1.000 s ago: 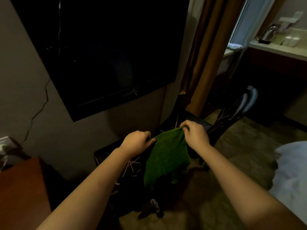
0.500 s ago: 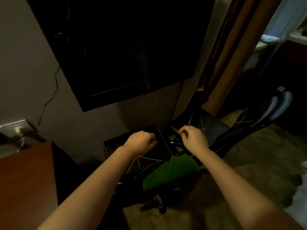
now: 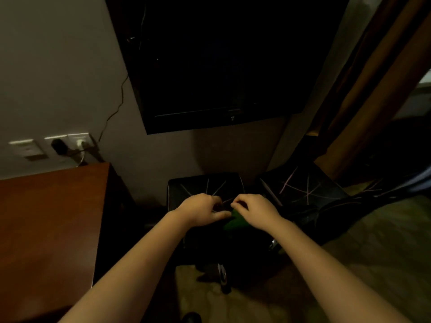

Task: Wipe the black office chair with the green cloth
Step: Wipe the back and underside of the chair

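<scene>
green cloth (image 3: 235, 221) gripped by right hand (image 3: 256, 213), left hand (image 3: 200, 212) grip unclear, black office chair (image 3: 203, 241), wooden desk (image 3: 46, 217)

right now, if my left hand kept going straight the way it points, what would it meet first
The green cloth, almost at once: the left hand points rightward at it, with the right hand just beyond. The picture is dim, so they may already touch.

green cloth (image 3: 234, 221): mostly hidden under right hand (image 3: 255, 213) | left hand (image 3: 200, 212): fingertips curled out of sight, hold undeterminable | black office chair (image 3: 233, 250) below hands: outline lost in darkness | television (image 3: 221, 54) above hands: cut by top edge
</scene>
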{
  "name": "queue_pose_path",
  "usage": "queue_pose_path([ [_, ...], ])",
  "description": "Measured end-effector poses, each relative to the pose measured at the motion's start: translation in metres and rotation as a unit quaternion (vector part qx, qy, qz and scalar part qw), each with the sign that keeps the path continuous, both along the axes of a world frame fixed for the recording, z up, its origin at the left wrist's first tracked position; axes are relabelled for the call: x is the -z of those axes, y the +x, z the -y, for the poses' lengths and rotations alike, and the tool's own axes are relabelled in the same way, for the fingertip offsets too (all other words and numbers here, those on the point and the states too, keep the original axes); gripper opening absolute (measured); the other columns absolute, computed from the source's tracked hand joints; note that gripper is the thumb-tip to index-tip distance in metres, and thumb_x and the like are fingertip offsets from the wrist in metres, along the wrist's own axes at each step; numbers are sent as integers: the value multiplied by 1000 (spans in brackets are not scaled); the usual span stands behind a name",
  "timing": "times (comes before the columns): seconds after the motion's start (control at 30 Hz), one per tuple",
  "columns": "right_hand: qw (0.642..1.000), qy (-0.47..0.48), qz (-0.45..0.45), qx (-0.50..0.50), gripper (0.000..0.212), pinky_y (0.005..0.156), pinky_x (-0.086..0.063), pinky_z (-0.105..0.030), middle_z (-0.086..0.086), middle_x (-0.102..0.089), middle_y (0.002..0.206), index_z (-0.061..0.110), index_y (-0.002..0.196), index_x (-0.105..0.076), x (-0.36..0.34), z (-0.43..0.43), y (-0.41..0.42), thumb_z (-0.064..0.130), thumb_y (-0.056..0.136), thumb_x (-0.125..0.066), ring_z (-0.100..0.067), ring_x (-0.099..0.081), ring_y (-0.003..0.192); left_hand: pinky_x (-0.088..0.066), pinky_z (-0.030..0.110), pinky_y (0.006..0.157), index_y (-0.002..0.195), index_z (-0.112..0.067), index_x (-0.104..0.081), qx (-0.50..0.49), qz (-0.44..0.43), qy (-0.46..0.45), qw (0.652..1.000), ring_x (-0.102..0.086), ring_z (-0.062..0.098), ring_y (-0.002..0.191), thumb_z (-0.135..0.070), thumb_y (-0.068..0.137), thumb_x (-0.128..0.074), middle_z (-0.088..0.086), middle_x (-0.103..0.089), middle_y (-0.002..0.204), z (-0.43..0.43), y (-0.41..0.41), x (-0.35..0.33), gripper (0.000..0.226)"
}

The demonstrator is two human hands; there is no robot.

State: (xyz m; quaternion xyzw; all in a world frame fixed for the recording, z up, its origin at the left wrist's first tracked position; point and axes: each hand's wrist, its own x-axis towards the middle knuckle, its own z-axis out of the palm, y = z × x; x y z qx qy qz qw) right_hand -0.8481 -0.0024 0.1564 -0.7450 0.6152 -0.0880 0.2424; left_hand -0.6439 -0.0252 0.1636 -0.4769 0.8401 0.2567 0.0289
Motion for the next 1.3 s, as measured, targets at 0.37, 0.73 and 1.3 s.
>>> queue_pose_path([
  [0.37,989,-61,-124,-54,61,100,-39,-31,5,-57,129,25,136,-47,22,-43,-10,37,81,-72,-17,-51,119,-49,37,89,128,-16,-51,-90,106,-113,984,-57,25,112,-36,83,-71,5,-59,123,-57,8,28,53],
  [0.73,984,-116,-135,20,48,96,-39,-29,3,-64,112,23,123,-60,38,-63,14,21,77,-73,-17,-57,106,-40,30,66,114,-21,-60,-118,99,-180,972,-64,23,94,-37,86,-67,1,-66,104,-69,16,49,33],
  [1.3,973,-189,-129,28,23,66,-35,-27,10,-52,73,28,96,-65,50,-162,20,20,73,-66,-20,-60,81,-37,28,58,91,-20,-59,-50,129,-281,949,-60,23,75,-58,78,-71,-8,-45,68,-155,28,55,42],
])
